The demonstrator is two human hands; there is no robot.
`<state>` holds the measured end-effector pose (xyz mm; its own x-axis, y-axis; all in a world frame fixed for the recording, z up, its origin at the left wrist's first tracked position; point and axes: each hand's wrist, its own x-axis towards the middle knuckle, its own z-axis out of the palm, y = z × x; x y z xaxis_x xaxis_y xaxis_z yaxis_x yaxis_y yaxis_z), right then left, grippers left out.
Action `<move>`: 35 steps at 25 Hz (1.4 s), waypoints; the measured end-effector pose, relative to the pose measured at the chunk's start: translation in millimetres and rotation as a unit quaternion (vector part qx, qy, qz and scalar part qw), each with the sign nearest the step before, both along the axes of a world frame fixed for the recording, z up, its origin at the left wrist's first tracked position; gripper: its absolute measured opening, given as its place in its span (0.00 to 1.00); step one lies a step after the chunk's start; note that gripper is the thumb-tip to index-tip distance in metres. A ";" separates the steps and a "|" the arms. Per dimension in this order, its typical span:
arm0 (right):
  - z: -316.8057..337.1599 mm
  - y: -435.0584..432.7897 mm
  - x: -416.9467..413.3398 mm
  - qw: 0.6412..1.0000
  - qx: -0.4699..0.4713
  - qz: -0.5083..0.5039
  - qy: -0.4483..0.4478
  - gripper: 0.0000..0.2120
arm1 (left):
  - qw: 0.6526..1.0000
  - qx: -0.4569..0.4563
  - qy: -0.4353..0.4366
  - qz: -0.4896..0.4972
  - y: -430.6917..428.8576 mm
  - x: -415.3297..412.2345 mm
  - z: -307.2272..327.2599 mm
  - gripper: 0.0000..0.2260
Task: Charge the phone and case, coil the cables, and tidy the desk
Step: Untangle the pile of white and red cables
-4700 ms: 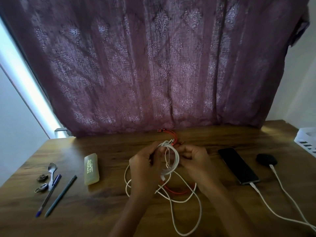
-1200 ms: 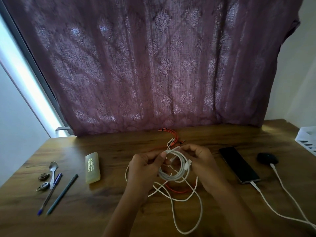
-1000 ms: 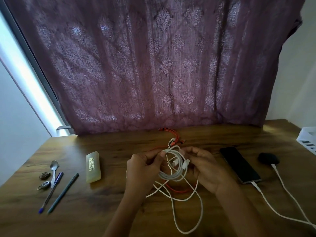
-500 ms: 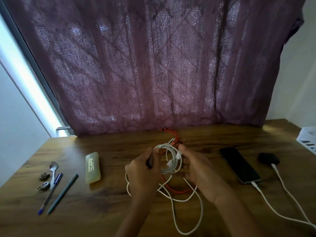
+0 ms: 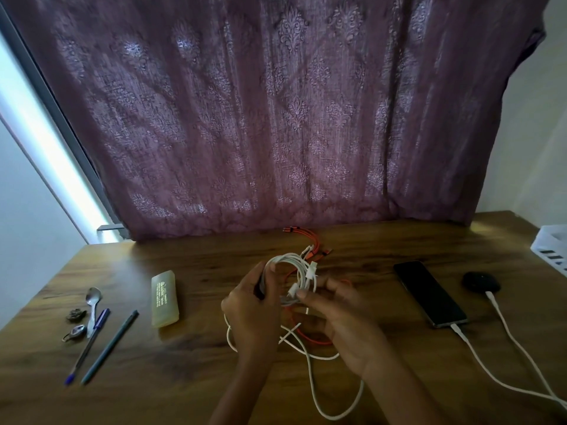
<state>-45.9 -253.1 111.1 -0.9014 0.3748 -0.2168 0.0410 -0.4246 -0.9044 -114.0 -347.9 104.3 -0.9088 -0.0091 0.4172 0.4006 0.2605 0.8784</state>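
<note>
A smooth, round-sectioned white cable [image 5: 290, 259] is wound into a small hoop of several turns, held above the middle of the counter [image 5: 184, 378]. The left hand [image 5: 251, 314] grips the hoop's left side, its fingers [image 5: 264, 276] curled round the bundle. The right hand [image 5: 340, 326] pinches the lower right side with thumb and bent fingers [image 5: 310, 297], just beside a short white plug. The unwound tail drops from the hoop and lies in loose, crossing loops on the wood below the hands. Under it and beyond it lies a thinner orange cable [image 5: 310, 238], whose several plug ends fan out toward the curtain. To the right, a flat, glossy black phone [image 5: 429, 292] and a rounded, matt black case [image 5: 480, 281] lie apart, each with a white lead plugged in. To the left lie a frosted yellowish oblong box [image 5: 164, 297], a metal spoon [image 5: 93, 297], two slim pens [image 5: 101, 345] and two small metal pieces [image 5: 74, 323]. The counter is brown with dark, streaked wood grain. A slotted white plastic basket [image 5: 552, 250] sits at its right edge. Behind hangs a coarse-woven mauve curtain [image 5: 276, 118] with a paler floral pattern, daylight showing along its left side, between pale walls.
</note>
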 end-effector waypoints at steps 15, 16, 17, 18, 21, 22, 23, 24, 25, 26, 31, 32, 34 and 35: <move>-1.5 -15.1 -7.2 0.989 -0.146 0.024 0.014 0.07 | 0.996 0.033 -0.057 -0.057 -13.0 -11.2 -9.2 0.09; -2.1 -16.9 -8.3 0.989 -0.143 0.021 0.014 0.07 | 0.995 0.038 -0.064 -0.066 -15.1 -12.2 -9.4 0.08; -2.3 -18.2 -9.5 0.990 -0.140 0.017 0.016 0.07 | 0.994 0.039 -0.072 -0.072 -16.4 -13.2 -9.8 0.07; -1.9 -20.0 -10.3 0.990 -0.138 0.012 0.018 0.07 | 0.993 0.040 -0.078 -0.079 -17.6 -15.0 -10.9 0.06; -1.0 -25.5 -14.5 0.990 -0.137 -0.010 0.021 0.08 | 0.987 0.044 -0.104 -0.112 -21.1 -20.3 -12.0 0.06; -1.3 -26.4 -15.3 0.991 -0.133 -0.024 0.017 0.08 | 0.983 0.053 -0.120 -0.129 -22.2 -21.5 -11.6 0.08; -2.2 -26.2 -15.7 0.991 -0.126 -0.040 0.013 0.08 | 0.977 0.065 -0.138 -0.146 -23.0 -22.2 -10.7 0.08; -3.1 -25.6 -15.4 0.992 -0.113 -0.056 0.013 0.07 | 0.971 0.078 -0.154 -0.165 -23.2 -22.9 -10.3 0.09; -4.5 -24.9 -14.7 0.993 -0.094 -0.068 0.015 0.07 | 0.966 0.088 -0.166 -0.180 -23.5 -23.3 -9.9 0.09; -5.3 -24.1 -12.3 0.994 -0.066 -0.082 0.016 0.07 | 0.961 0.094 -0.174 -0.195 -22.9 -23.7 -9.8 0.10; -5.9 -1.2 5.1 0.974 0.043 -0.222 -0.004 0.08 | 0.924 0.094 -0.235 -0.287 -1.0 -24.2 -12.6 0.10; -5.7 8.3 10.8 0.966 0.056 -0.251 -0.008 0.08 | 0.911 0.095 -0.249 -0.314 8.0 -22.2 -12.2 0.10; -3.9 27.5 22.5 0.955 0.079 -0.286 -0.013 0.04 | 0.891 0.092 -0.256 -0.363 27.0 -17.5 -9.9 0.10; -3.0 37.7 28.7 0.951 0.088 -0.297 -0.010 0.02 | 0.885 0.086 -0.248 -0.384 38.3 -13.9 -8.4 0.11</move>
